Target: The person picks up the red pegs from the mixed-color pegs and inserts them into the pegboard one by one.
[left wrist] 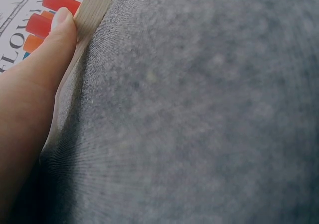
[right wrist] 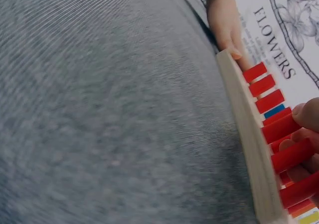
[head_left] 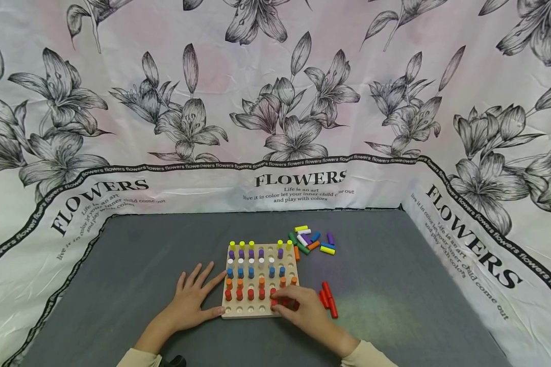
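Observation:
A wooden pegboard [head_left: 245, 314] lies on the table, with rows of yellow, purple, white, blue, orange and red pegs standing in it. My right hand [head_left: 309, 312] is over its front right part. Thumb and fingers pinch a red peg [right wrist: 277, 128] at the front row; whether it is fully seated I cannot tell. Two more red pegs [right wrist: 294, 155] stand beside it, partly behind the fingers. My left hand [head_left: 188, 302] lies spread at the board's left side, its thumb [left wrist: 59, 42] against the front left corner and the index finger near the left edge.
Several loose red pegs [head_left: 332, 308] lie right of the board. Farther back, a loose pile of mixed pegs [head_left: 313, 245] lies by the back right corner. A flower-print cloth [head_left: 298, 183] stands round the dark grey table [head_left: 165, 239].

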`<state>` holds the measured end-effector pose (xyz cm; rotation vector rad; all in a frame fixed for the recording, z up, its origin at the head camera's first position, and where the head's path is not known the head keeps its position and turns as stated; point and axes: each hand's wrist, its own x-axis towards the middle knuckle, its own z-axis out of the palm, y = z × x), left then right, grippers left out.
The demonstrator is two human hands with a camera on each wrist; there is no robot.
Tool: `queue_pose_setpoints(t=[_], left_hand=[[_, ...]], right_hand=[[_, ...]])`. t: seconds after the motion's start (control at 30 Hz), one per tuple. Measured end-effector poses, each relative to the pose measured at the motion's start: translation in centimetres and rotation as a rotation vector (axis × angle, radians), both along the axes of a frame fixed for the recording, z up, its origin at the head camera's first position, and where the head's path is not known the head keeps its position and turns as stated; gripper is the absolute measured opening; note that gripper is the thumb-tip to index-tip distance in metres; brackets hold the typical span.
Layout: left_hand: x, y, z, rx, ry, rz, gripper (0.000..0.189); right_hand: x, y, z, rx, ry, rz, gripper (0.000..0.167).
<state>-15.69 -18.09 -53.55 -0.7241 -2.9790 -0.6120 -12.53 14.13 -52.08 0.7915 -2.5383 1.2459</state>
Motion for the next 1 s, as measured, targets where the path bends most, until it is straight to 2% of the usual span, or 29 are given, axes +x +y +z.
queue_pose_setpoints(t=[0.2,0.47,0.53,0.8,1.0], left_hand=[[0.0,0.0,0.0,-0.002,0.004,0.000,0.082],[0.0,0.0,-0.1,-0.004,0.007,0.004,0.082],[-0.1,-0.1,-0.2,-0.011,0.009,0.004,0.083],[-0.1,-0.1,-0.1,-0.005,0.009,-0.003,0.083],[-0.1,-0.1,-0.1,-0.009,0.002,-0.002,0.084]], right_hand=[[-0.1,0.4,1.2,-0.017,-0.007,0.003,0.018],[-0.9,1.8,2.4,-0.144,0.005,0.046,0.015],[-1.1,2.3,2.7,-0.160,-0.029,0.039,0.016],[-1.8,4.9,3.9,-0.170,-0.275,-0.077,0.031],[-2.2,6.7,3.9,-0.163,-0.369,-0.161,0.037]])
